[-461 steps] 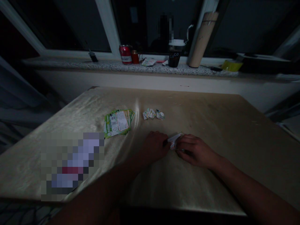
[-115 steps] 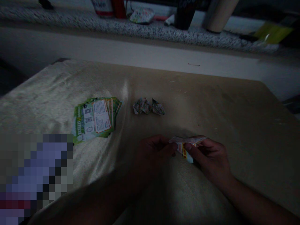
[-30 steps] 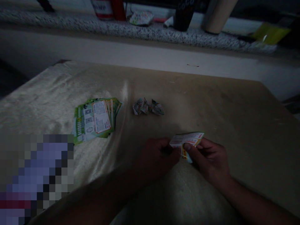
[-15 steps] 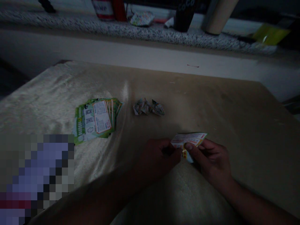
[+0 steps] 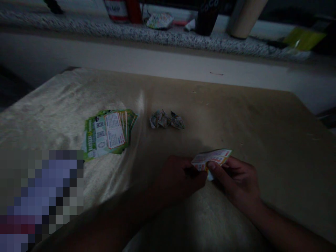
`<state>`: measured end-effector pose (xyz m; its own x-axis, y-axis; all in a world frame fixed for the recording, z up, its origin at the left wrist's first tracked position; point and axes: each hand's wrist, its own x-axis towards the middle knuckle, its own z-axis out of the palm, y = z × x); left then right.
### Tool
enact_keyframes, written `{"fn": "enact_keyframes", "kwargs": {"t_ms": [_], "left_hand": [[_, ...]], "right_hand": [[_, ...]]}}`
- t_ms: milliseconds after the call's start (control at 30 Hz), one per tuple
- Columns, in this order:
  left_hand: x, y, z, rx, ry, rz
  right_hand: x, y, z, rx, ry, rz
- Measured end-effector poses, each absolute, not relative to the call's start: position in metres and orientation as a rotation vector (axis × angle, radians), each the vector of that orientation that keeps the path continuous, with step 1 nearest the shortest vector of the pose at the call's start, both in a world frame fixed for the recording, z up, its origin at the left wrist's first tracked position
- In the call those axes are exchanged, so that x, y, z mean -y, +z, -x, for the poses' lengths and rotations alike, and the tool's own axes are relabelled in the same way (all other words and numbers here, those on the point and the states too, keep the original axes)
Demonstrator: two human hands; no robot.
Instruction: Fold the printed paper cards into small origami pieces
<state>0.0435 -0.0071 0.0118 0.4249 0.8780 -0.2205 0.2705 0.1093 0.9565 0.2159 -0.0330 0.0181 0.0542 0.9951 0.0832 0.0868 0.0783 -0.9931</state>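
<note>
Both hands pinch one small printed paper slip [image 5: 211, 157], partly folded, just above the tan table [image 5: 257, 126]. My left hand [image 5: 178, 176] grips its left end with curled fingers. My right hand [image 5: 235, 180] holds its right part, thumb on top. Beyond them lie three small folded paper pieces [image 5: 167, 120] in a tight cluster. A fanned stack of green printed flyers [image 5: 109, 133] lies to the left of those.
A speckled stone sill [image 5: 168, 33] runs along the back with a red can [image 5: 115, 8], a dark cup [image 5: 207, 17], a cardboard tube [image 5: 245, 17] and a yellow object [image 5: 304, 36]. A blurred-out patch [image 5: 39, 199] covers the table's near left.
Since a second ago the slip has been held almost still, shifting slightly to the right between my fingers. Earlier it lay pressed on the table under both hands.
</note>
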Motion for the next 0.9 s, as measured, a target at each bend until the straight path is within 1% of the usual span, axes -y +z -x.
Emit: {"fn": "enact_keyframes", "kwargs": {"t_ms": [267, 467, 633, 900], "left_hand": [[0.0064, 0.0164, -0.0434, -1.066, 0.583, -1.57], [0.0076, 0.0176, -0.0448, -1.055, 0.609, -1.558], [0.006, 0.0149, -0.0441, -1.06, 0.541, -1.593], [0.0074, 0.0137, -0.0464, -1.05, 0.59, -1.648]], "right_hand": [[0.0335, 0.0153, -0.2172, 1.251, 1.074, 1.246], [0.0328, 0.0178, -0.2149, 1.216, 1.072, 1.231], [0.0329, 0.0191, -0.2141, 1.218, 1.092, 1.236], [0.0304, 0.0232, -0.2117, 1.155, 1.093, 1.242]]}}
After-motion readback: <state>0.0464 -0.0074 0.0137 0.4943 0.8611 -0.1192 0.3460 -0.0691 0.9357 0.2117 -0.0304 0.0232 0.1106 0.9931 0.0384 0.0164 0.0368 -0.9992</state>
